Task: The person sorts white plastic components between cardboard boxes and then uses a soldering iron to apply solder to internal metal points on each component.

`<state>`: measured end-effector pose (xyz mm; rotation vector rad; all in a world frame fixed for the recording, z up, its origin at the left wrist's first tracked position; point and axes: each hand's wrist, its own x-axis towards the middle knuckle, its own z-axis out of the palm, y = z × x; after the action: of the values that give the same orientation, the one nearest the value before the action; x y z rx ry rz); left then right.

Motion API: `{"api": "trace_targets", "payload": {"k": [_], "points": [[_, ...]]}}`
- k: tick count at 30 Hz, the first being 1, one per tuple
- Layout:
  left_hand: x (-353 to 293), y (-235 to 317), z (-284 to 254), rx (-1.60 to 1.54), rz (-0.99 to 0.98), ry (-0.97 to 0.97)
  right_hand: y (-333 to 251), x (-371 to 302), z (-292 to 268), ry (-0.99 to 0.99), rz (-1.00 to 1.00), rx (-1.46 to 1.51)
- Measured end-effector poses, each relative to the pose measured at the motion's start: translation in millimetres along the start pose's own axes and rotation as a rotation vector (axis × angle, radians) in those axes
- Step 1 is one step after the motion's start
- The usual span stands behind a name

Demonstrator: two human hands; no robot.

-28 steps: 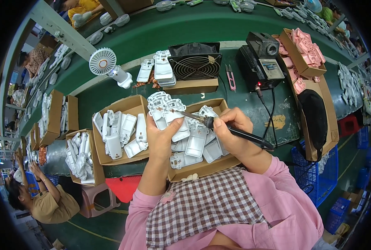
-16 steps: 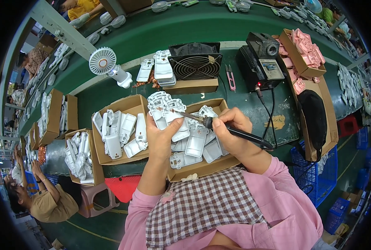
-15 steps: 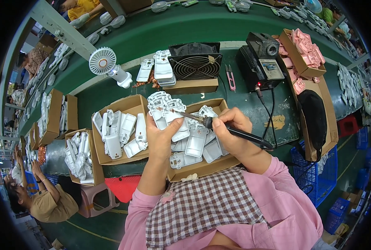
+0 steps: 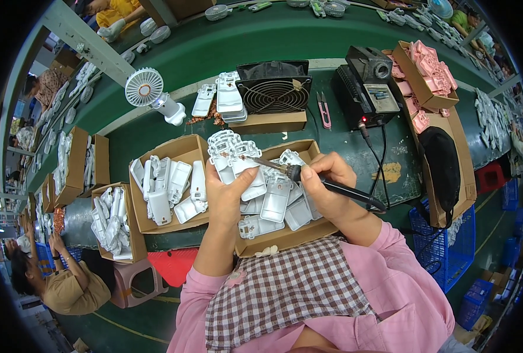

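My left hand (image 4: 227, 191) is closed around a white plastic housing (image 4: 229, 147), held up above the boxes with its inner side showing. In my right hand (image 4: 331, 182) is a soldering iron (image 4: 343, 191) with a black handle, gripped like a pen. Its metal tip points left and meets the housing; whether it presses on a part there is too small to tell. Beneath both hands stands a cardboard box (image 4: 261, 246) with several white housings (image 4: 277, 199) in it. Left of that, another cardboard box (image 4: 182, 227) holds more white plastic shells (image 4: 158, 182).
A black soldering station (image 4: 364, 88) with a lit red lamp stands at the back right, its cable looping down. Pink snips (image 4: 323, 110), a black fan (image 4: 273, 88), stacked white shells (image 4: 231, 97) and a small white fan (image 4: 145, 88) line the back. Pink parts (image 4: 432, 67) fill a box rightward.
My hands, the iron and the housing stay nearly still. Parts on the green belt at the back have shifted left, and a seated person at the left has moved their arms.
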<state>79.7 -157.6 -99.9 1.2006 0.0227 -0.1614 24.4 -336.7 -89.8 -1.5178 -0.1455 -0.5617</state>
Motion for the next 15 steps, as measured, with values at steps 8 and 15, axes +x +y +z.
{"api": "trace_targets", "payload": {"k": [8, 15], "points": [[-0.1, 0.1, -0.5, 0.034, -0.006, -0.003, -2.7, 1.6, 2.2, -0.023, -0.002, -0.028], [0.1, 0.3, 0.6, 0.041, -0.009, -0.009, -2.2, 2.5, 1.8, -0.049, -0.017, -0.04]]}}
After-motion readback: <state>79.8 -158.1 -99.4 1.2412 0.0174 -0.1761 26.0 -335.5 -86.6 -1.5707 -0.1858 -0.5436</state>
